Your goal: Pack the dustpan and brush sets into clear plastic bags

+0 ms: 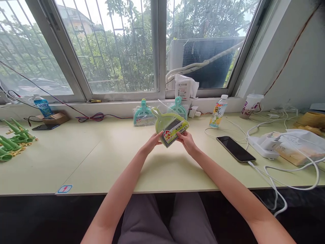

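Note:
Between my two hands, a green dustpan and brush set (pixel 166 121) is held tilted above the table. Its handle points up and to the left, and a printed label crosses the dark bristles. My left hand (pixel 155 139) grips the lower left edge. On the lower right, my right hand (pixel 186 139) closes around the other edge, thumb on the label. Behind it stand two teal dustpan sets, one (pixel 143 114) at left in clear wrapping and another (pixel 178 107) at right, partly hidden by the held one.
To the right are a drink bottle (pixel 218 112), a phone (pixel 235 149) on a cable, a power strip (pixel 264 145) and a paper cup (pixel 251 105). Green plastic parts (pixel 12 140) lie far left, near a blue bottle (pixel 43 106). A tissue pack (pixel 182 87) rests on the windowsill.

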{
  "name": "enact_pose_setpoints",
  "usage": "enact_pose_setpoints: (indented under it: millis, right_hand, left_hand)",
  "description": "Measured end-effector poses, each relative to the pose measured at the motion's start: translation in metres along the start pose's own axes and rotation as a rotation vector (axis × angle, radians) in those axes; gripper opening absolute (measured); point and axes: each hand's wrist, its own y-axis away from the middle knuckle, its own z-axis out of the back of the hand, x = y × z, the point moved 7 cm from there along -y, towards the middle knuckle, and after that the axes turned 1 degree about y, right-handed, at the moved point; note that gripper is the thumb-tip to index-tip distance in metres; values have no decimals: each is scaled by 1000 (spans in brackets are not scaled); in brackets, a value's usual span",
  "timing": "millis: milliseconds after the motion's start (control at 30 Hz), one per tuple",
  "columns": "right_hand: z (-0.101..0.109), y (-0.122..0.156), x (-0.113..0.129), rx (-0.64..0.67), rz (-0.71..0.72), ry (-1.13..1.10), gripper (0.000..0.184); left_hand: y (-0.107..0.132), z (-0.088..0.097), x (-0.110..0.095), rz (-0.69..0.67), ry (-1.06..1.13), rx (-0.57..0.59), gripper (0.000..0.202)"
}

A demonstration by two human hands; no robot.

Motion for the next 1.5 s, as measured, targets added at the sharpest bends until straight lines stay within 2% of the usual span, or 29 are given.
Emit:
enact_pose_setpoints:
  millis: [67,100,200,267,333,467,567,667,800,833,933,1067,1133,1233,1333,1433,1500]
  right_hand:
    - [0,0,1,10,-3,9,45]
    - [0,0,2,13,-3,14,45]
    - [-2,1,2,25,-5,28,44]
    - [-5,2,0,47,-17,41,45]
    - [-7,3,-3,63,-31,47,46]
    - [-6,5,-1,37,-34,5,45]
    - [-6,6,4,19,-18,-27,44]
    - [-7,7,7,-2,1,-36,44]
    - [-8,7,5,-36,27,-31,44]
    - [-7,7,4,-42,33,-27,43]
    - [-2,4,4,-58,51,-19,42]
    - [4,2,8,-69,85,-3,42]
    - [4,3,10,-83,98,-1,42]
    - [2,4,9,-91,94,-17,42]
    - [-2,6,7,-94,76,-42,45]
    - [-6,9,7,-83,62,-51,45]
    - [-11,11,10,-57,62,-48,44]
  left_hand:
    - [0,-9,4,27,10,54,57]
    - [0,-11,2,-4,41,49,56]
    - [0,-6,-11,-211,157,-101,57]
    - [2,2,-15,-282,189,-197,61]
    - [2,5,-13,-239,184,-184,63]
    - [2,-6,0,-57,161,28,56]
    - [4,-14,8,23,152,114,51]
    - [3,-21,8,8,163,128,52]
    - [2,-19,-5,-197,181,34,60]
    - [2,-19,-6,-214,160,24,63]
    - [3,-19,0,-115,56,58,68]
    - [5,-24,11,16,-43,113,64]
    - [2,-26,12,-11,-21,65,66]
    - [-4,-21,10,-181,29,-150,70]
    - [-2,-15,6,-355,-49,-342,60]
    - [7,-13,2,-427,-183,-451,47]
    - [13,-14,-1,-453,-221,-480,44]
